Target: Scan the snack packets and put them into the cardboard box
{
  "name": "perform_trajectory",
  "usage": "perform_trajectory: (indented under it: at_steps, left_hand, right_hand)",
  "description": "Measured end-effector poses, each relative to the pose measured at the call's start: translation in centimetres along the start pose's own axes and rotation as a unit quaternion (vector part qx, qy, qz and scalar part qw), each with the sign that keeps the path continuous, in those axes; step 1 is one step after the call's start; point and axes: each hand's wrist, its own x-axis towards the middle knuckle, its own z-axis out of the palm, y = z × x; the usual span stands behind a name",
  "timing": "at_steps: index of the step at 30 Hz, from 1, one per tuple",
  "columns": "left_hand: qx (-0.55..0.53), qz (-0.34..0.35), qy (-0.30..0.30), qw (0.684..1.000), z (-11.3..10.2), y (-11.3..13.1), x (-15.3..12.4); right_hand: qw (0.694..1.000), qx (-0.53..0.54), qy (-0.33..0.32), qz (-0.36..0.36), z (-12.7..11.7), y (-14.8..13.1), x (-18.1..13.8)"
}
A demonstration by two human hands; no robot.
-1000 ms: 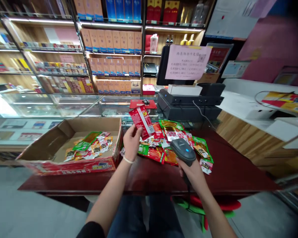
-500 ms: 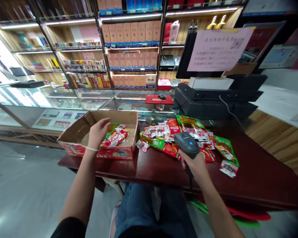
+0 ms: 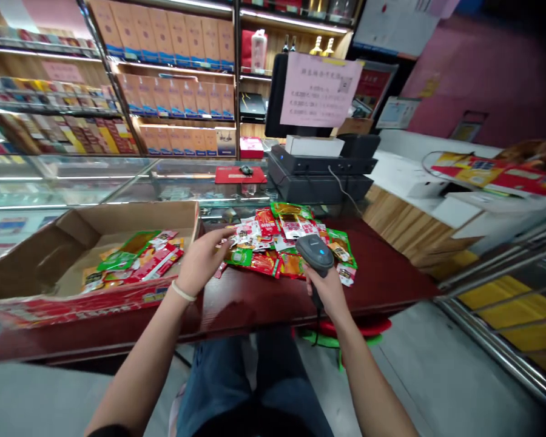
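My right hand (image 3: 328, 292) grips a dark handheld barcode scanner (image 3: 315, 255), its head aimed at a heap of red, green and white snack packets (image 3: 282, 241) on the dark red table (image 3: 382, 273). My left hand (image 3: 203, 259), empty with fingers loosely spread, reaches from the cardboard box (image 3: 54, 285) toward the left edge of that heap. The box holds several packets (image 3: 136, 258), a red one among them.
A black cash register (image 3: 321, 173) with a pink paper notice (image 3: 321, 91) stands behind the heap. Glass display counters (image 3: 95, 182) run to the left, with stocked shelves (image 3: 173, 79) behind. A white counter (image 3: 437, 188) lies to the right, metal rails at the far right.
A second ago my left hand held up a red packet; it dropped it into the box and has now moved back toward the heap. The scanner hand barely shifted.
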Motion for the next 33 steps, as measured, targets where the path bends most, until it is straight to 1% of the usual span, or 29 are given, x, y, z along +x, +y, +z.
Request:
perform_trajectory:
  at_steps: [4,8,11,13,15,18,21,23,26,28,30,32,33]
  left_hand:
    - [-0.028,0.070,-0.070,0.995,5.3,2.1,0.6]
    - [-0.044,0.090,-0.140,0.985,10.6,4.4,0.6]
    - [-0.045,0.109,-0.193,0.974,14.8,6.0,0.6]
    - [-0.035,0.137,-0.224,0.964,17.5,6.9,0.6]
    - [-0.009,0.157,-0.243,0.957,19.9,7.4,0.6]
    - [0.058,0.135,-0.251,0.957,22.5,7.8,0.6]
    - [0.115,0.117,-0.242,0.956,23.9,7.9,0.1]
    - [0.132,0.128,-0.228,0.956,24.5,8.0,-0.4]
    - [0.113,0.148,-0.216,0.958,24.7,8.3,-1.1]
    - [0.076,0.141,-0.210,0.964,24.1,8.3,-1.2]
    - [0.028,0.092,-0.177,0.980,23.0,8.1,-1.0]
    - [-0.029,0.011,-0.112,0.993,21.6,7.4,-0.4]
    - [-0.060,-0.035,-0.073,0.995,20.8,6.9,-0.1]
  right_hand:
    - [1.000,-0.015,0.014,0.004,-3.0,0.4,-0.2]
    - [0.999,-0.029,0.028,0.008,-5.4,1.1,-0.3]
    - [0.998,-0.030,0.046,0.019,-6.6,1.6,-0.3]
    - [0.998,-0.015,0.056,0.031,-7.2,1.9,-0.2]
    - [0.997,-0.001,0.065,0.043,-7.7,2.3,-0.2]
    - [0.996,0.007,0.070,0.057,-8.4,3.0,-0.2]
    - [0.996,0.017,0.067,0.060,-8.8,3.7,-0.3]
    - [0.996,0.031,0.064,0.061,-8.9,4.1,-0.4]
    - [0.996,0.038,0.051,0.058,-8.9,4.3,-0.4]
    - [0.997,0.031,0.048,0.055,-8.9,4.2,-0.4]
    - [0.996,0.024,0.054,0.060,-8.8,3.9,-0.4]
    - [0.995,0.022,0.060,0.070,-8.6,3.5,-0.4]
    - [0.995,0.022,0.060,0.072,-8.5,3.3,-0.4]
